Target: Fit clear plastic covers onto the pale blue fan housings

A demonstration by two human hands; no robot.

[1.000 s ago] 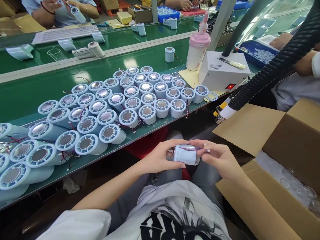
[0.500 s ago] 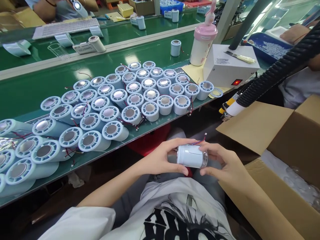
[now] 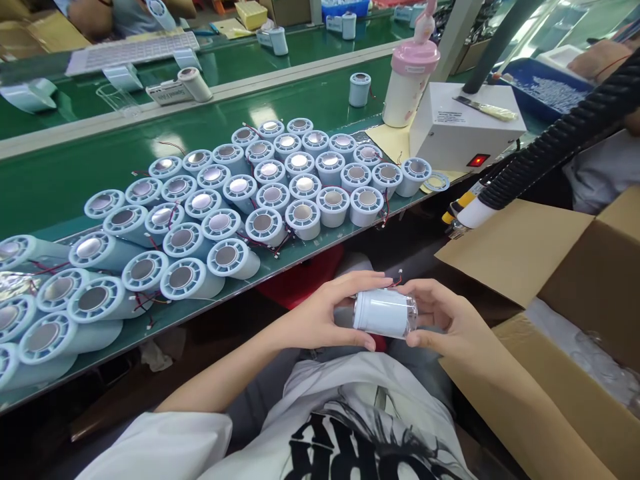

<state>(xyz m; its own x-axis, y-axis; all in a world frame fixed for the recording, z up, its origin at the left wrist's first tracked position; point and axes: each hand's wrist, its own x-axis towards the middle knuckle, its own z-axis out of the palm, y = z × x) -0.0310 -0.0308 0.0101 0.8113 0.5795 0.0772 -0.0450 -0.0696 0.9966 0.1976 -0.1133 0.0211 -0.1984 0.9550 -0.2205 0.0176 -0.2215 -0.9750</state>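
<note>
Over my lap, both hands hold one pale blue plastic cylinder [image 3: 381, 312] lying on its side, with a clear cap at its right end and thin red wires at the top. My left hand [image 3: 325, 313] grips its left end. My right hand [image 3: 443, 317] cups the capped right end. Several matching cylinders [image 3: 273, 197] with shiny metal discs on top stand packed together on the green conveyor table [image 3: 60, 180] in front of me.
An open cardboard box [image 3: 565, 293] with clear plastic parts stands at my right. A white control box [image 3: 463, 127], a pink bottle [image 3: 411, 83] and a black corrugated hose [image 3: 555, 143] are at the right. Other people's hands work at the far side.
The cylinder has been turned in my hands so its plain side faces up, and the clear cap now sits on its right end. My view shifted slightly.
</note>
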